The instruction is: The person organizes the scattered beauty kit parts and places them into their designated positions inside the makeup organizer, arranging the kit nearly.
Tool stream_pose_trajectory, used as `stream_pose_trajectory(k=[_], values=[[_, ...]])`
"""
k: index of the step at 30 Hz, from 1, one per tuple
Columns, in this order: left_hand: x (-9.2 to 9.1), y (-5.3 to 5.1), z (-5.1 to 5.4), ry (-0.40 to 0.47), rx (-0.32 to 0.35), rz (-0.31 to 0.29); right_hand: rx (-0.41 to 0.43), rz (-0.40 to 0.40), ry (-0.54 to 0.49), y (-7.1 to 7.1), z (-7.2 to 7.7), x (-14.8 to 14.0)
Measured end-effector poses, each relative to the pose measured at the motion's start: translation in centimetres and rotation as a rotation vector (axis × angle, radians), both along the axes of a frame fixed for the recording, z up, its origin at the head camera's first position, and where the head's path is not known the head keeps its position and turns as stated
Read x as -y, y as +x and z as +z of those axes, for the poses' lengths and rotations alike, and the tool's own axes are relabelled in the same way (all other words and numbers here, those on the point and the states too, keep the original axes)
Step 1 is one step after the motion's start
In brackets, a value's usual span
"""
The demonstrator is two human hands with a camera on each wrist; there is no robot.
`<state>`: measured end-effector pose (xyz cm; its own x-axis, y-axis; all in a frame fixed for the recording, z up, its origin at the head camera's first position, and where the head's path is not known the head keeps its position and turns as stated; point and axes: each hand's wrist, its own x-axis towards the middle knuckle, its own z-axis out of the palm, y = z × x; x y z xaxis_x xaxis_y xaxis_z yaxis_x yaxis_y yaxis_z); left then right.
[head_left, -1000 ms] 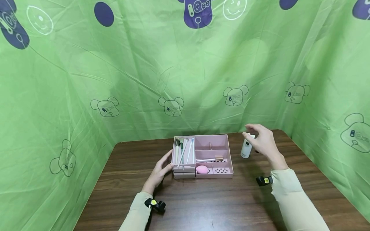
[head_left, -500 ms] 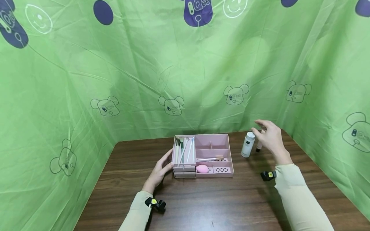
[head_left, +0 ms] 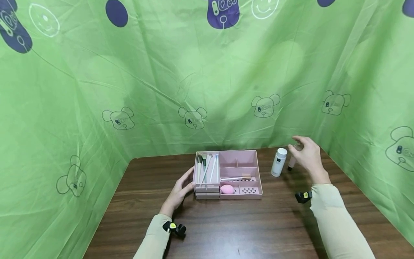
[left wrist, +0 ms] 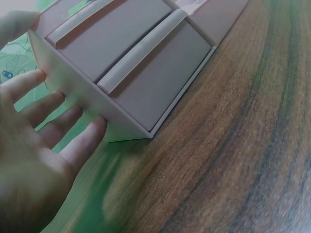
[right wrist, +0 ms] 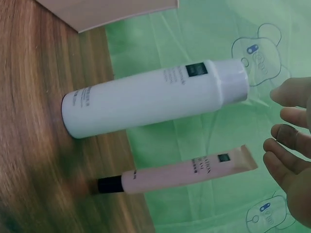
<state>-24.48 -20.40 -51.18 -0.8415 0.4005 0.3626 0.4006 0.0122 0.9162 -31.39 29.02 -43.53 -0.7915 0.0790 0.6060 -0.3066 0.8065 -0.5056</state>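
Observation:
My left hand (head_left: 177, 193) rests its fingertips against the left side of a pink makeup organizer (head_left: 245, 160). In the left wrist view, the thumb touches the organizer's upper edge and the fingers lie along its side wall. Over on the right, my right hand (head_left: 308, 155) hovers with bent, parted fingers near the top of a pink squeeze tube (right wrist: 184, 171). The tube stands upright on its black cap, and the right wrist view shows a gap between it and the fingertips. Beside it stands a white lotion bottle (head_left: 279, 163), untouched.
The organizer holds makeup brushes (head_left: 203, 167), a slim pinkish pencil-like stick (head_left: 236, 178) and a pink makeup sponge (head_left: 227, 189). Two small drawers (left wrist: 160, 68) face the front. A green printed cloth (head_left: 226, 72) hangs behind and beside the wooden table (head_left: 220, 230).
My right hand has moved right, from above the white bottle to the pink tube, which has come into view. The bottle stands more upright. My left hand stays on the organizer.

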Motion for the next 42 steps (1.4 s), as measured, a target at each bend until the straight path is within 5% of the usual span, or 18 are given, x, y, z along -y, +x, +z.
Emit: stream_pose_trajectory(k=[14, 24, 42], values=[[0.0, -0.1, 0.1, 0.014, 0.005, -0.014, 0.067, -0.073, 0.012, -0.9, -2.0, -1.2], [0.1, -0.2, 0.1, -0.010, 0.015, -0.008, 0.019, -0.119, 0.010, -1.4, -3.9, -1.8], [0.1, -0.1, 0.3, 0.001, 0.025, -0.010, 0.184, -0.190, -0.041, -1.1, -4.6, -2.0]])
